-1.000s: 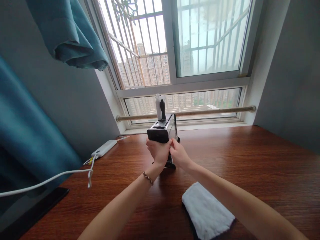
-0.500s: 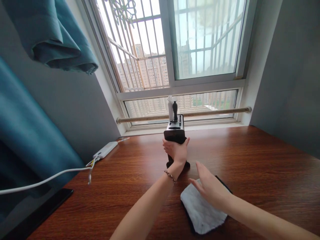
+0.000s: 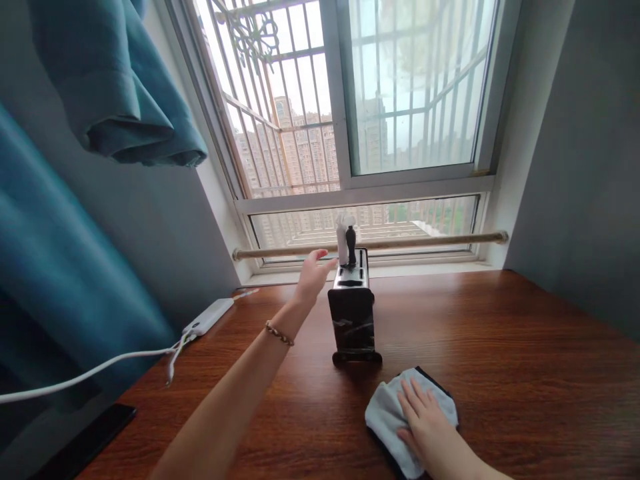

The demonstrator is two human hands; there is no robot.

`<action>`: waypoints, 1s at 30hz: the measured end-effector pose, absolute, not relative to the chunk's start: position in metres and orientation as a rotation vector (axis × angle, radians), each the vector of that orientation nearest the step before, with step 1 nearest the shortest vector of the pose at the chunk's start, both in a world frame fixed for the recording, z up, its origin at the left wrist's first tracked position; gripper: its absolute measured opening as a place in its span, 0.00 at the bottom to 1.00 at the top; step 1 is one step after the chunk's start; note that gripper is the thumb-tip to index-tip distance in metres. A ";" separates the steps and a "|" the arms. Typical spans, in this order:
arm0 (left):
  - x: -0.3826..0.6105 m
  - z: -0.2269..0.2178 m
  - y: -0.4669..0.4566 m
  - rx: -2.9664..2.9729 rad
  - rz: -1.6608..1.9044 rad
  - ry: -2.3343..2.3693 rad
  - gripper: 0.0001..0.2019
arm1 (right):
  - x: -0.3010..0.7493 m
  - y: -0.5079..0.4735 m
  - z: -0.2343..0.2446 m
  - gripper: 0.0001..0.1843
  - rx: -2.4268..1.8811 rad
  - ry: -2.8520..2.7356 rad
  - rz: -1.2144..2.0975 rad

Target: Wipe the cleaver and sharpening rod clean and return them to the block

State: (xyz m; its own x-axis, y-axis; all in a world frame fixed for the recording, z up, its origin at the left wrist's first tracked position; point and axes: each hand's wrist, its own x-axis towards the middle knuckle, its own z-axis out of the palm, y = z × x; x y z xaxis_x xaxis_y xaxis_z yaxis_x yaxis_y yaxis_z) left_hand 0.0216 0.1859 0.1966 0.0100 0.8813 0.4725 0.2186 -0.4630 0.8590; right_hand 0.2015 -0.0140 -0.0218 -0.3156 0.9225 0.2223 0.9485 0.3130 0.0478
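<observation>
A black knife block [image 3: 353,323] with a slotted silver top stands upright on the wooden table. From its slots rise a black handle [image 3: 351,245] and, beside it, a white one [image 3: 342,243]. My left hand [image 3: 313,277] is just left of the block's top, fingers stretched towards the white handle; it looks empty, and whether a fingertip touches cannot be made out. Lower right, my right hand [image 3: 425,417] lies flat, fingers spread, on a folded pale grey cloth [image 3: 385,407] with a dark underside.
A white power strip [image 3: 207,317] with a cable [image 3: 100,365] lies at the table's left edge. A dark flat object [image 3: 85,440] is at the lower left. Behind the table, a horizontal rail [image 3: 425,242] crosses the window. Blue curtains [image 3: 115,87] hang at left.
My left hand has let go of the knife block's front and moved left and up beside its top. My right hand has come down from above the cloth onto it. The view has tilted slightly.
</observation>
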 end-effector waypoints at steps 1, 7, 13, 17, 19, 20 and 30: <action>0.022 0.204 0.198 1.720 1.451 1.097 0.17 | 0.206 -0.011 -0.027 0.21 -1.651 -2.400 -0.383; 0.032 0.217 0.246 1.710 1.355 0.945 0.19 | 0.220 0.003 -0.059 0.16 -1.309 -2.240 -0.762; 0.037 0.221 0.261 1.742 1.255 0.838 0.18 | 0.212 0.013 -0.089 0.23 -1.359 -1.999 -0.746; 0.041 0.224 0.260 1.734 1.198 0.764 0.17 | 0.213 0.008 -0.077 0.24 -1.353 -2.077 -0.720; 0.044 0.224 0.258 1.728 1.176 0.732 0.17 | 0.215 0.004 -0.066 0.23 -1.423 -2.121 -0.672; 0.045 0.224 0.257 1.726 1.174 0.719 0.17 | 0.216 0.002 -0.061 0.21 -1.456 -2.131 -0.657; 0.057 0.241 0.269 1.645 1.458 0.588 0.11 | 0.217 -0.005 -0.039 0.23 -1.376 -2.122 -0.823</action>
